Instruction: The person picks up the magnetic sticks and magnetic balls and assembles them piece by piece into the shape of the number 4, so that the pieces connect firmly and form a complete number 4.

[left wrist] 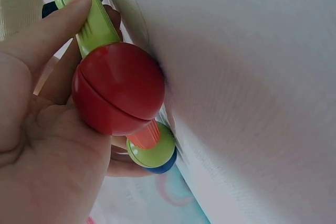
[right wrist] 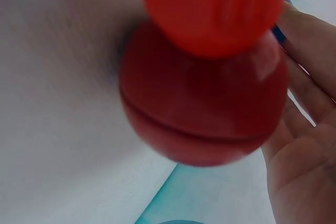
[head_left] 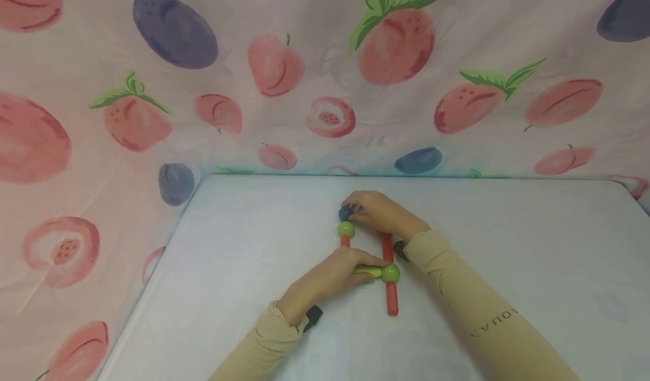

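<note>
In the head view, my left hand [head_left: 330, 272] grips a light green rod [head_left: 369, 270] between thumb and fingers. That rod runs from a green ball [head_left: 390, 273] to a red ball [left wrist: 118, 87], which the left hand hides from the head view. My right hand [head_left: 383, 214] pinches a blue ball [head_left: 346, 213] that touches another green ball [head_left: 346, 229]. A short red rod [head_left: 345, 240] leads from this green ball towards the red one. Two more red rods, one upper [head_left: 387, 248] and one lower [head_left: 392, 299], extend from the right-hand green ball.
The toy pieces lie on a white-covered table [head_left: 203, 290]. A fruit-patterned cloth [head_left: 325, 59] hangs behind it and along the left side. Close to the right wrist camera, a second red ball [right wrist: 202, 103] sits at a red rod's end.
</note>
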